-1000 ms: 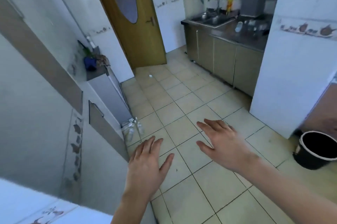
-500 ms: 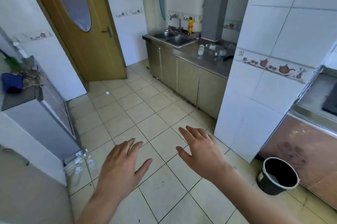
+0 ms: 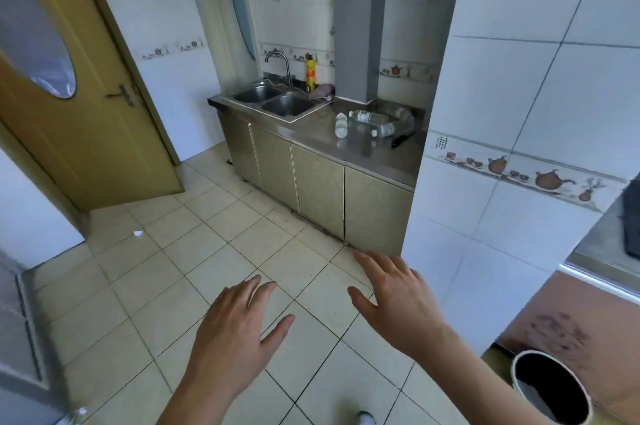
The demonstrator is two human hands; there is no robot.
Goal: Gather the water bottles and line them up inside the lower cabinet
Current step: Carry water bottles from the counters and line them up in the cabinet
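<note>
The lower cabinet (image 3: 318, 182) is seen shut beneath the steel counter (image 3: 381, 151); three water bottles (image 3: 369, 117) are left lying on it, beside the sink (image 3: 277, 102); left hand (image 3: 235, 327) and right hand (image 3: 398, 303) are held spread, empty, well short, presumably for the approach.
</note>
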